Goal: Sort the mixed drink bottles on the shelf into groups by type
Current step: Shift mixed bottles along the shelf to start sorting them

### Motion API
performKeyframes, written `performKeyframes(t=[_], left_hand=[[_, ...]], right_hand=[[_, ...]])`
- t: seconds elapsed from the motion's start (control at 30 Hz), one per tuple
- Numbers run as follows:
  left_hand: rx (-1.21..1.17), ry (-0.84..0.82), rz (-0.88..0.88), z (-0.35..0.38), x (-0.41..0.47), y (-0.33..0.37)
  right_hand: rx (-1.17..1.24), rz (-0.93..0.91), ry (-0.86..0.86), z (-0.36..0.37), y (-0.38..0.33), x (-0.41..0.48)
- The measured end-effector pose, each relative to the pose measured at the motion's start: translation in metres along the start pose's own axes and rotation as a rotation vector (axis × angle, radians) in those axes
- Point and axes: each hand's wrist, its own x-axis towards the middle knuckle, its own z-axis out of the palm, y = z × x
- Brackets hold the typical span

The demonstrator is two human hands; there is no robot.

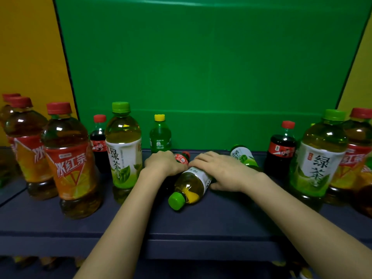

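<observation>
Green tea bottles [122,150] four, colas [280,150] three; right hand [219,170] grips lying tea [191,186], left hand [163,163] lying cola [181,158].

Under left hand [163,163], cola bottle [181,158] mostly hidden — rightmost red-tea bottle [360,141] cut off at edge.

"绿茶", "冰红茶" on bottle labels [320,166].

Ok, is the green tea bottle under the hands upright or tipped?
Tipped: the green tea bottle lies on its side, cap pointing toward the camera.
</observation>
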Motion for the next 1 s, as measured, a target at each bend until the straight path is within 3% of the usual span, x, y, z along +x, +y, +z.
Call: performKeyframes(t=[0.1,0.2,0.43,0.63,1.0], left_hand=[[-0.084,-0.051,-0.027,0.004,0.007,0.002],[-0.219,0.017,-0.040,0.012,0.006,0.002],[-0.512,0.335,0.005,0.026,-0.014,0.004],[-0.739,0.523,0.091,0.040,-0.033,0.006],[-0.793,0.627,0.112,0.054,-0.048,-0.004]], right_hand=[[-0.070,-0.042,0.071,0.004,0.001,0.004],[-0.012,-0.078,0.120,0.009,0.008,0.001],[0.666,0.004,0.400,0.005,0.030,-0.015],[1.109,0.237,0.413,-0.008,0.024,-0.019],[0.970,0.353,0.464,-0.001,-0.007,-0.012]])
